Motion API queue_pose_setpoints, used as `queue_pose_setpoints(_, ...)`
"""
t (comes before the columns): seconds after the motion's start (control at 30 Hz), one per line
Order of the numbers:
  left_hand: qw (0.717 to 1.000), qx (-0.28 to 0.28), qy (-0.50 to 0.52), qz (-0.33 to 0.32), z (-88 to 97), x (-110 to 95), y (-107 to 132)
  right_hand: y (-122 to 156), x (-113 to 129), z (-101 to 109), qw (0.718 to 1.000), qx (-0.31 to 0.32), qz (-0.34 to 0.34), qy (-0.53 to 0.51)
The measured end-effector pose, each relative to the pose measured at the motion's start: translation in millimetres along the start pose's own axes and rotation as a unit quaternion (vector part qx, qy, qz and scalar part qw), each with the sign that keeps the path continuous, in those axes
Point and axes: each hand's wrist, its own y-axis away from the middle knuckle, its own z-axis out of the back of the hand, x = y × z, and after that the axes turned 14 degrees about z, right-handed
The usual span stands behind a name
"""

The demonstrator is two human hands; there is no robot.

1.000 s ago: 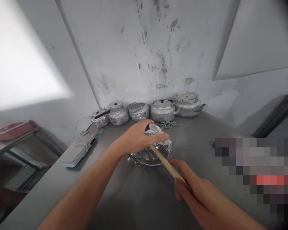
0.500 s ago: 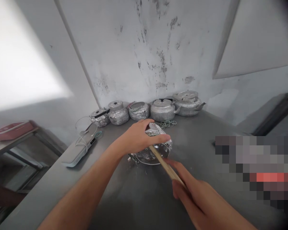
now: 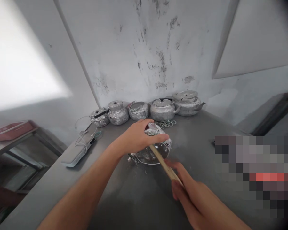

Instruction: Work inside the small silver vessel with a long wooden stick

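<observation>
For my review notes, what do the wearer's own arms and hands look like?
The left hand and right hand are ungloved. The left forearm and right forearm are bare, with no sleeve, watch or bracelet showing. Some fingers are hidden, so rings can't be ruled out.

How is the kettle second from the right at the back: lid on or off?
On. The kettle has its lid over its top, dark knob in the middle.
</observation>
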Motion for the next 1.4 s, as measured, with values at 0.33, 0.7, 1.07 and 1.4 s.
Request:
queue_pose_setpoints(0.33,1.000,-0.007,0.001,0.000,-2.1,0.4,-0.5,0.8,-0.1,-2.5,1.000,-0.017,0.010,0.003)
queue_pose_setpoints(0.7,1.000,-0.005,-0.005,0.000,-2.3,0.7,-0.5,1.0,0.7,-4.9,0.999,-0.038,0.030,0.001)
queue_pose_setpoints(1.07,1.000,-0.007,0.001,-0.001,-2.7,2.7,-1.1,1.7,3.7,-4.9,1.000,-0.026,0.007,0.003)
queue_pose_setpoints(1.4,1.000,-0.025,-0.014,-0.007,-4.4,0.4,-0.9,4.7,-1.6,-8.1,0.990,-0.096,0.015,0.103)
